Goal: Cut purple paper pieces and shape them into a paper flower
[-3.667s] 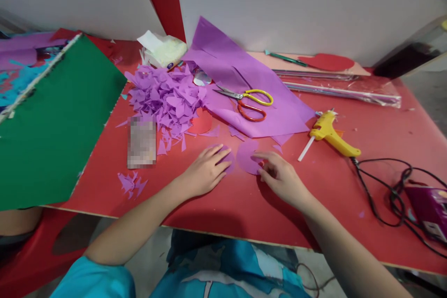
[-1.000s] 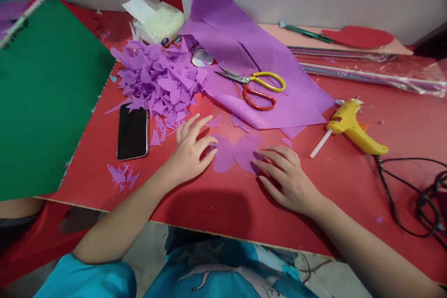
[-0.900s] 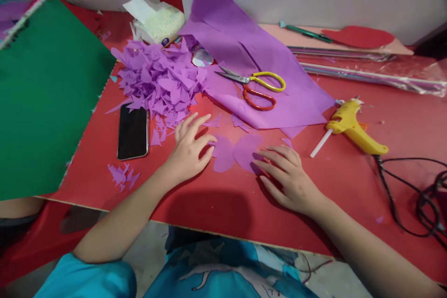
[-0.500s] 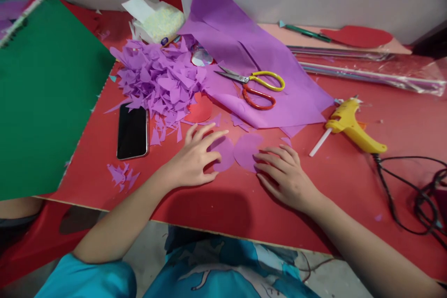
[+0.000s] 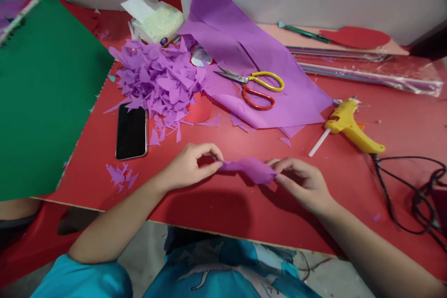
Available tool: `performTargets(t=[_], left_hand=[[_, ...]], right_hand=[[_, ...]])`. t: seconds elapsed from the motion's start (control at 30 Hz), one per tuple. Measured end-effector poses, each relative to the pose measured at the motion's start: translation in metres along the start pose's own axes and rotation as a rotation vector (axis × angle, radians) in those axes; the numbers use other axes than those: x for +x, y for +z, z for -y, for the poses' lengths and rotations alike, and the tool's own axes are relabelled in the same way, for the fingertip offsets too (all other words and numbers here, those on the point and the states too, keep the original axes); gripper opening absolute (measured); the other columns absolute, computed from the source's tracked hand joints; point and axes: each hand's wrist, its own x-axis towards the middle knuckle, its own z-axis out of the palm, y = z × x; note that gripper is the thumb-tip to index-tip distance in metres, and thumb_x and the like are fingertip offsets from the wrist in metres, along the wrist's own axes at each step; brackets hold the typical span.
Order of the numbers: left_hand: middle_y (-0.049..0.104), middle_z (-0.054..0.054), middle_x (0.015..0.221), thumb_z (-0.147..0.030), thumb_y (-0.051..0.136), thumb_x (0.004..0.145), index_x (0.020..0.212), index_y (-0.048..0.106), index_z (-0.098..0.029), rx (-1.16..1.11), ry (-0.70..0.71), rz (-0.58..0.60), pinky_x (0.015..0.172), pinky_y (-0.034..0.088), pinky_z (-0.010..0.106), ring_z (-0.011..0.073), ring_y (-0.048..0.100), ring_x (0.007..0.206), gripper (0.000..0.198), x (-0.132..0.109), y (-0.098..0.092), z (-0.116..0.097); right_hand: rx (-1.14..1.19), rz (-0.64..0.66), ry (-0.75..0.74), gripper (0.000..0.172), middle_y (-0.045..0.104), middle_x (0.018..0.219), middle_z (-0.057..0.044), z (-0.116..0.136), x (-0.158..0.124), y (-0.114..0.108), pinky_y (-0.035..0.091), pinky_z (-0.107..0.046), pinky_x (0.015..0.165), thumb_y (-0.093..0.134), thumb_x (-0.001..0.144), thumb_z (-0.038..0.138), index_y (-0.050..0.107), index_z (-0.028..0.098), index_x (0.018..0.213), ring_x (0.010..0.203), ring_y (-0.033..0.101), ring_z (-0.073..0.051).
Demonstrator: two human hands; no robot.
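Between my hands is a purple paper cutout, raised a little over the red tabletop and seen partly edge-on. My left hand pinches its left end between thumb and forefinger. At the other end, the fingers and thumb of my right hand are closed on its corner. Scissors with one yellow and one red handle lie beyond, on a large purple paper sheet. A red paper cutout rests beside a heap of purple paper pieces.
A yellow glue gun with a white stick lies at right, its black cable coiled near the edge. At left are a phone, purple scraps and a green board. A tissue pack stands behind.
Both hands lay spread over the flat purple cutout; now they have drawn nearer to me and pinch its two ends, lifting and twisting it off the table.
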Motion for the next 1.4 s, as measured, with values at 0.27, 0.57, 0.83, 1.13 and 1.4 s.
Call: performTargets(t=[0.27,0.57,0.83,1.13,1.4], left_hand=[[0.066,0.001,0.075,-0.027,0.056,0.080,0.095,0.053,-0.016,0.136,-0.196,-0.158,0.061,0.048,0.021,0.0102,0.060,0.063,0.020,0.001,0.014,0.006],[0.061,0.011,0.100,-0.016,0.052,0.082,0.089,0.061,-0.013,0.620,0.214,-0.336,0.087,0.045,0.036,0.0205,0.055,0.097,0.012,0.001,0.010,0.011],[0.058,0.010,0.122,-0.031,0.055,0.084,0.101,0.063,-0.015,0.734,0.331,0.049,0.097,0.033,0.046,0.0286,0.042,0.119,0.024,-0.001,0.007,0.010],[0.057,0.013,0.123,-0.037,0.055,0.084,0.097,0.063,-0.013,0.840,0.254,-0.022,0.095,0.034,0.050,0.0322,0.044,0.117,0.029,0.000,0.009,0.013],[0.057,0.014,0.121,-0.032,0.049,0.087,0.097,0.063,-0.012,0.857,0.239,-0.127,0.095,0.035,0.050,0.0317,0.044,0.117,0.026,0.000,0.010,0.014]], right_hand=[[-0.206,-0.127,0.223,0.011,0.064,0.068,-0.001,-0.009,0.000,0.006,0.050,-0.026,0.059,0.055,0.080,0.025,0.052,0.019,0.089,0.061,0.062,-0.014],[-0.627,-0.131,-0.138,0.025,0.065,0.094,-0.011,-0.008,0.001,0.011,0.052,-0.034,0.074,0.054,0.081,0.019,0.052,0.017,0.105,0.086,0.063,-0.020],[-0.740,0.385,-0.375,0.038,0.054,0.129,-0.012,-0.002,0.000,0.019,0.031,-0.051,0.098,0.051,0.086,0.032,0.052,0.017,0.121,0.120,0.047,-0.027],[-0.736,0.122,-0.411,0.011,0.069,0.097,-0.009,-0.008,0.001,0.017,0.044,-0.044,0.082,0.052,0.083,0.013,0.060,0.017,0.090,0.095,0.061,-0.024],[-0.319,-0.241,0.031,0.023,0.064,0.088,-0.004,-0.013,-0.007,0.015,0.054,-0.026,0.061,0.057,0.081,0.020,0.049,0.023,0.102,0.068,0.065,-0.014]])
